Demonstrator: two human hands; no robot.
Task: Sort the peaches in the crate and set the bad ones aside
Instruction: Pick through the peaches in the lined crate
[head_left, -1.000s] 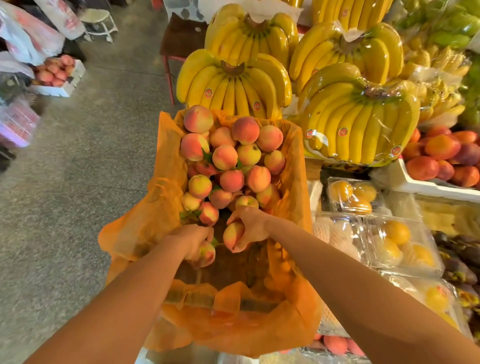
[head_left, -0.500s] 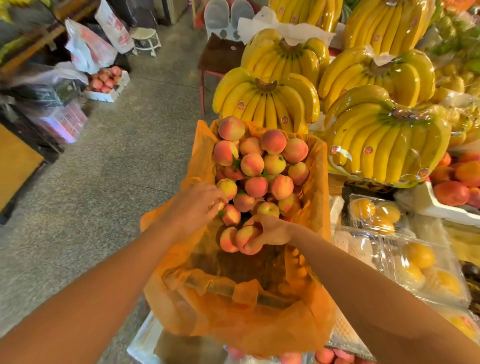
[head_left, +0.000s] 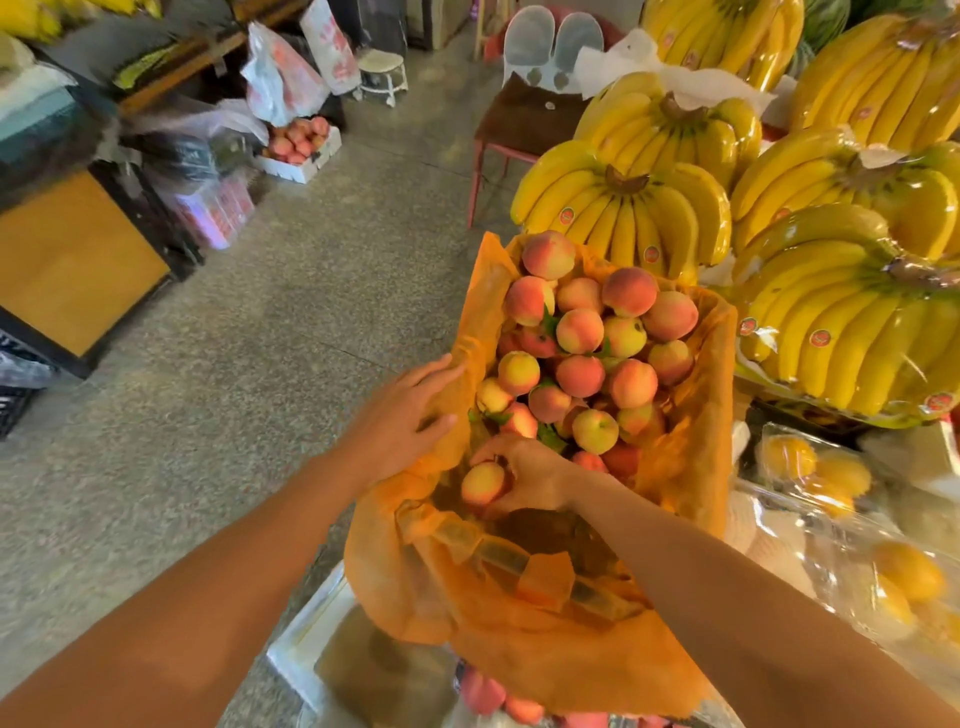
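Note:
A crate lined with orange paper (head_left: 519, 618) holds several pink-yellow peaches (head_left: 579, 374), heaped toward its far end; the near end is bare. My right hand (head_left: 530, 475) is inside the crate at the near edge of the heap, closed around one peach (head_left: 482, 483). My left hand (head_left: 400, 415) rests flat with fingers spread on the orange liner at the crate's left wall and holds nothing.
Wrapped banana bunches (head_left: 623, 218) crowd the far and right sides of the crate. Clear packs of yellow fruit (head_left: 815, 467) lie to the right. A white foam box (head_left: 306, 660) with more peaches sits below the crate. Left is open floor, with a peach box (head_left: 298, 143) and a stool farther off.
My left hand has let go of its peach and moved out to the crate's left wall. My right hand stays low in the crate, holding a peach. The view has shifted left.

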